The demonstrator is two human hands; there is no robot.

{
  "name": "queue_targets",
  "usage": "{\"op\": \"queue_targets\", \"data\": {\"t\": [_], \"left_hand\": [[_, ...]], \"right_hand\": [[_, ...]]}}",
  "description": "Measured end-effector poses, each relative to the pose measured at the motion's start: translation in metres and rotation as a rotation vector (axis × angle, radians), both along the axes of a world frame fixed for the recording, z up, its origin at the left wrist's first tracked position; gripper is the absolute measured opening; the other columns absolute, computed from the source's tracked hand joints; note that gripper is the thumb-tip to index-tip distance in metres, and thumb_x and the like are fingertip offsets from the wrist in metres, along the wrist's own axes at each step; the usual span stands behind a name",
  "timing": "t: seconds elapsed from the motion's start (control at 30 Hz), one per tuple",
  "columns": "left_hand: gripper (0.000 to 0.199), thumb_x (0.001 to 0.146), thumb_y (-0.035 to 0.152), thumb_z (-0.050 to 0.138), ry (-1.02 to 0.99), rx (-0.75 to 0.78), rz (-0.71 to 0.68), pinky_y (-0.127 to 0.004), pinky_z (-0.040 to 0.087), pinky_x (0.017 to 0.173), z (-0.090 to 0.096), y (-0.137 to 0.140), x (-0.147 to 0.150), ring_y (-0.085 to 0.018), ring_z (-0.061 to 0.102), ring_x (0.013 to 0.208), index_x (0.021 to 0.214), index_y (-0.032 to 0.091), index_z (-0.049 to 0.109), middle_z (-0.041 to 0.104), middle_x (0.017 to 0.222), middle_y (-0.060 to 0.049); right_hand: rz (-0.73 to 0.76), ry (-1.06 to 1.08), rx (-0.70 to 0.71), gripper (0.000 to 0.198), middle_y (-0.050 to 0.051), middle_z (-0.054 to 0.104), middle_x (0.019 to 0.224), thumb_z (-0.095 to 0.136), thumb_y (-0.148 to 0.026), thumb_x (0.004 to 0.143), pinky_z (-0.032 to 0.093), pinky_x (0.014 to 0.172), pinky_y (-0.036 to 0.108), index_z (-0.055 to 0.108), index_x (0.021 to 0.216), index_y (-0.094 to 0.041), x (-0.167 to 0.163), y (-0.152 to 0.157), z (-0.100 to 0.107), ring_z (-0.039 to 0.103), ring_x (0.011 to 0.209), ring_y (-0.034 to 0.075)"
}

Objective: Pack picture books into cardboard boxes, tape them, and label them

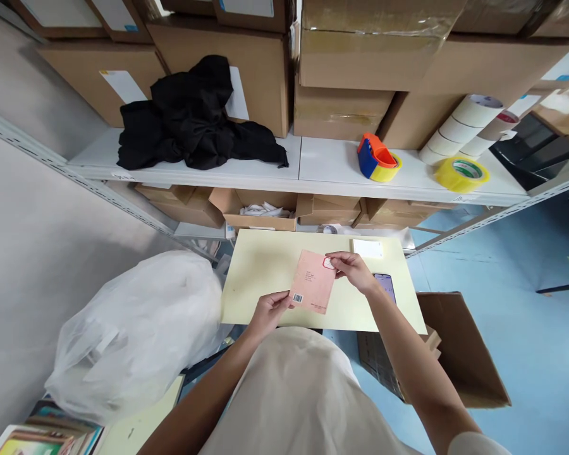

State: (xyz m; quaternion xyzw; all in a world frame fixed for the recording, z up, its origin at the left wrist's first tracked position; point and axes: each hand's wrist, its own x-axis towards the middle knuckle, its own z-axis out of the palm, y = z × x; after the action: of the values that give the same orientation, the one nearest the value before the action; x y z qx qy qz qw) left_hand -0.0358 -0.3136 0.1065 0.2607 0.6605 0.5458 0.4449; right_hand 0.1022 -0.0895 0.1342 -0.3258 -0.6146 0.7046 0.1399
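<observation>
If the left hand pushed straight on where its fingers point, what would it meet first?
The pink booklet its fingers hold; beyond that, probably the right hand, though depth is unclear.

Carries, on the cream table point(260, 265), a white stack point(367, 248) near the far edge and a phone point(385, 283), screen up, near the right edge. Bears, on the upper shelf point(327, 158) beyond, from left to right: black cloth point(189, 120) heaped before cardboard boxes point(346, 60), an orange-and-blue tape dispenser point(372, 157), white rolls point(459, 129) end to end, and a yellow tape roll point(462, 174). Holds more boxes point(260, 221) on the lower shelf point(196, 230). Supports, on the blue floor point(540, 354), an open carton point(474, 360) right of the table.
</observation>
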Motion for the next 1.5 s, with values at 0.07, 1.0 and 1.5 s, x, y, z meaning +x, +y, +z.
{"op": "queue_targets", "data": {"t": [0.07,1.0,1.5], "left_hand": [[0.037,0.076,0.044,0.064,-0.015,0.015,0.007,-0.034,0.052,0.080,-0.001,0.000,0.001,-0.021,0.067,0.081,0.100,0.017,0.070,0.072,0.094,-0.008],[0.034,0.063,0.034,0.074,-0.127,0.030,-0.010,-0.033,0.049,0.080,0.003,0.004,-0.005,-0.021,0.066,0.083,0.091,0.015,0.069,0.071,0.086,-0.008],[0.033,0.066,0.042,0.073,-0.200,-0.012,-0.056,-0.030,0.050,0.072,0.003,0.004,0.011,-0.016,0.063,0.068,0.084,0.014,0.070,0.068,0.078,-0.005]], "right_hand": [[0.019,-0.002,0.007,0.033,0.002,0.067,0.075,0.065,-0.044,0.073,0.052,0.057,0.027,0.071,0.094,-0.020,0.003,0.001,-0.001,0.059,0.063,0.012],[0.303,-0.013,0.310,0.033,0.004,0.066,0.080,0.060,-0.044,0.076,0.046,0.062,0.026,0.068,0.089,-0.015,-0.018,0.001,0.025,0.057,0.070,0.015],[0.215,-0.050,0.450,0.031,0.006,0.072,0.093,0.064,-0.040,0.075,0.051,0.070,0.030,0.072,0.095,-0.018,-0.018,-0.003,0.026,0.065,0.082,0.021]]}}
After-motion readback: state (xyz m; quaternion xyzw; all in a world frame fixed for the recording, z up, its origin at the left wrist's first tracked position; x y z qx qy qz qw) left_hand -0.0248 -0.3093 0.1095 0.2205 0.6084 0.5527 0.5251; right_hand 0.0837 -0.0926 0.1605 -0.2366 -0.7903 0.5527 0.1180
